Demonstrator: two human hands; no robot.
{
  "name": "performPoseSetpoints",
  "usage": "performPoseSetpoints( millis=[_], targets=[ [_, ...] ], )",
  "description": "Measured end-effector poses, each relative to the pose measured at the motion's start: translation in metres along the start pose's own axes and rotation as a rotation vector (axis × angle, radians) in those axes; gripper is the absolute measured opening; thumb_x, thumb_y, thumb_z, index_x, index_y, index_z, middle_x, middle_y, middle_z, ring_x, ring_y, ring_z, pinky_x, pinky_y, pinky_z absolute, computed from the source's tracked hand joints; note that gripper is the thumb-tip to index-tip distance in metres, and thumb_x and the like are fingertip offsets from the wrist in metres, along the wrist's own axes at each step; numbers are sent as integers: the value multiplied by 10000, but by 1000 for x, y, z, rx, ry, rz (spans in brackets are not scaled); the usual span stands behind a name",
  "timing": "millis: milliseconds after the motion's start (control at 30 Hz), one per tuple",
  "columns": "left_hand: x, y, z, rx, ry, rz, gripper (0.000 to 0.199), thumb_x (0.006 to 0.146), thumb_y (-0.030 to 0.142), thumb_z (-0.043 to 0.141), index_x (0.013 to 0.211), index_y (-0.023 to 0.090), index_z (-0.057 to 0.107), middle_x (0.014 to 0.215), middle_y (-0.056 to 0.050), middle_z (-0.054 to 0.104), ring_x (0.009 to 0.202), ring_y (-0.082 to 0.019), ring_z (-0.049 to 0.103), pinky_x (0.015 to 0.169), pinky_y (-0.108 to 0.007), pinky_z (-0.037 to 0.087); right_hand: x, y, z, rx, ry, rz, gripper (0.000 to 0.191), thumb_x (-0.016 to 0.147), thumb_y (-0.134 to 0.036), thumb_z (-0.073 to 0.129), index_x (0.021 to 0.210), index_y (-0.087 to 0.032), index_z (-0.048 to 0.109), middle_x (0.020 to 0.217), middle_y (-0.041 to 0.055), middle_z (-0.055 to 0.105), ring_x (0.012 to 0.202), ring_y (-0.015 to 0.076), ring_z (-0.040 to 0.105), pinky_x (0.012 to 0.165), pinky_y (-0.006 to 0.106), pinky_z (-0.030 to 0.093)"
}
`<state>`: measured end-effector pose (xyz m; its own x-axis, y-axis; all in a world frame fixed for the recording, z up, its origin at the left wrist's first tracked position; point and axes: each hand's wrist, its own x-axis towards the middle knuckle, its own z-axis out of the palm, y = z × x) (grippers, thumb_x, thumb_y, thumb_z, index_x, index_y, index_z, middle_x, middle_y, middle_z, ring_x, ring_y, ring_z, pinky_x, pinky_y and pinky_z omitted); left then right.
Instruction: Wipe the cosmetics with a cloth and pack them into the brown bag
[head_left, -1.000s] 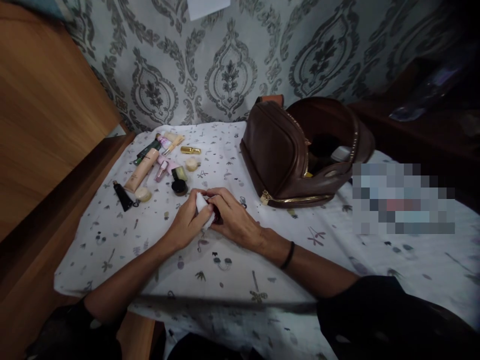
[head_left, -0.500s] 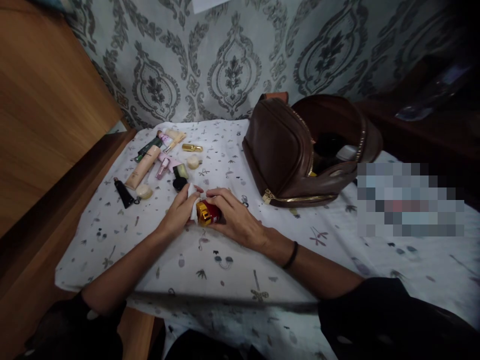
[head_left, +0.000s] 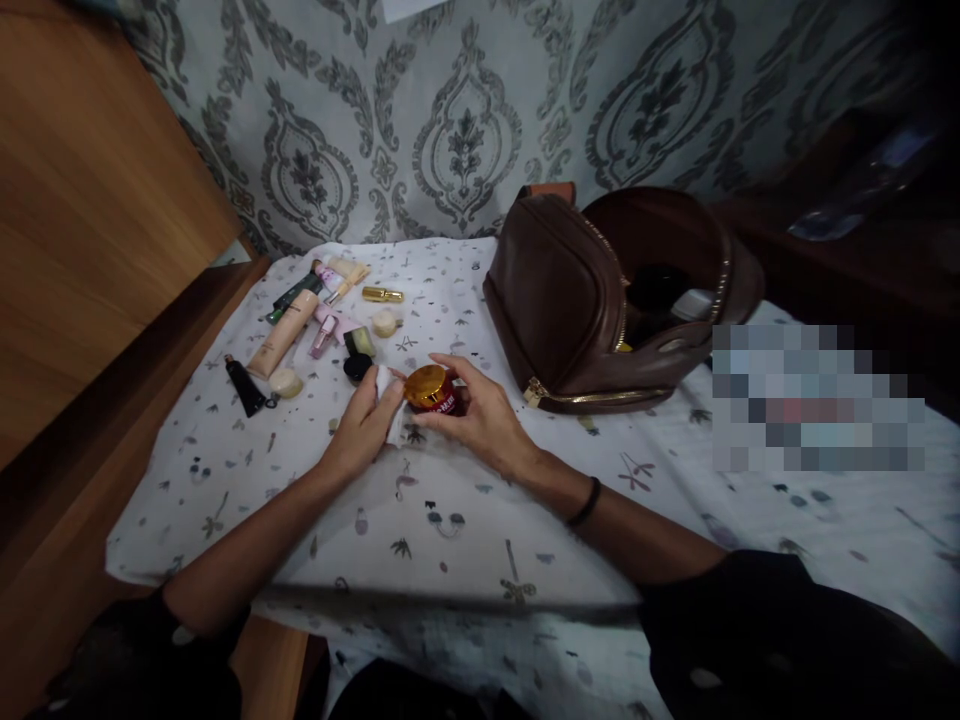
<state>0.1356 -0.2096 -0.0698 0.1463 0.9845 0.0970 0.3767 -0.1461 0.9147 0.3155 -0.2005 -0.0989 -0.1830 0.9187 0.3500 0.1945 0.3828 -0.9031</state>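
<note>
My right hand (head_left: 487, 420) grips a small red cream jar (head_left: 442, 402) with a shiny gold lid (head_left: 427, 383), held nearly upright over the cloth. Close on its left, my left hand (head_left: 365, 418) is closed around a folded white tissue (head_left: 391, 425). The tissue lies beside the jar; whether they touch I cannot tell. Just beyond my left hand rest a round black container (head_left: 358, 368) and a small jar with a greenish top (head_left: 358, 342).
Cosmetics lie at the left: a beige tube (head_left: 283, 335), a black tube (head_left: 244, 387), a cream-coloured round pot (head_left: 285, 382) and a gold lipstick tube (head_left: 382, 295). An open brown bag (head_left: 555, 300) stands at the back right. A wooden panel (head_left: 97, 180) borders the left side.
The red jar has turned from lying on its side, gold lid toward the tissue, to nearly upright with the lid on top. My right hand has shifted its grip around it.
</note>
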Motion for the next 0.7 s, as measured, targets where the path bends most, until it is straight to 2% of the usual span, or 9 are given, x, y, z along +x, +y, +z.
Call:
performPoseSetpoints(
  millis=[133, 267, 333, 400, 500, 600, 700],
  targets=[
    [0, 2, -3, 10, 50, 6, 425, 958, 612, 455, 1028, 207, 563, 895, -29, 610, 840, -189, 592, 795, -311, 506, 3, 7, 3, 213, -69, 84, 680, 669, -377, 866, 1280, -208, 618, 1276, 108, 636, 1150, 262, 641, 1004, 410, 533],
    [2, -5, -5, -23, 106, -38, 496, 965, 646, 403, 1144, 220, 584, 963, -40, 636, 886, -207, 607, 846, -339, 498, 4, 3, 4, 460, -159, 219, 714, 699, -313, 821, 1361, -228, 567, 1314, 87, 608, 1076, 206, 676, 995, 374, 556],
    [3, -9, -5, -86, 107, -35, 504, 971, 634, 403, 1226, 230, 564, 1029, -48, 649, 930, -218, 625, 862, -352, 505, 4, 1, 4, 513, -172, 272, 727, 684, -291, 825, 1362, -237, 565, 1292, 72, 605, 1000, 182, 692, 937, 350, 584],
    [2, -11, -4, -121, 71, 4, 496, 977, 600, 425, 1285, 226, 529, 1122, -64, 648, 1009, -231, 632, 916, -373, 503, 4, 1, 4, 503, -171, 324, 778, 645, -289, 846, 1366, -232, 557, 1270, 72, 589, 869, 157, 695, 797, 328, 617],
    [-1, -12, 0, -68, 23, 109, 499, 979, 537, 470, 1353, 206, 476, 1304, -103, 594, 1184, -253, 583, 1061, -419, 436, 3, 0, 4, 402, -152, 359, 847, 597, -323, 875, 1371, -211, 550, 1198, 79, 594, 735, 133, 653, 627, 304, 590],
    [-5, -11, 2, 24, -3, 229, 531, 982, 467, 497, 1427, 190, 412, 1419, -144, 514, 1301, -269, 511, 1151, -457, 354, 2, -2, 3, 298, -109, 305, 750, 599, -361, 879, 1281, -203, 611, 1098, 64, 645, 786, 155, 643, 691, 316, 576],
    [-8, -12, 1, 81, -47, 357, 547, 991, 384, 494, 1484, 195, 351, 1442, -155, 493, 1334, -270, 493, 1162, -473, 354, 2, -4, 2, 249, -83, 275, 629, 627, -407, 861, 1183, -209, 641, 1022, 42, 668, 828, 173, 645, 731, 317, 560]
  ],
)
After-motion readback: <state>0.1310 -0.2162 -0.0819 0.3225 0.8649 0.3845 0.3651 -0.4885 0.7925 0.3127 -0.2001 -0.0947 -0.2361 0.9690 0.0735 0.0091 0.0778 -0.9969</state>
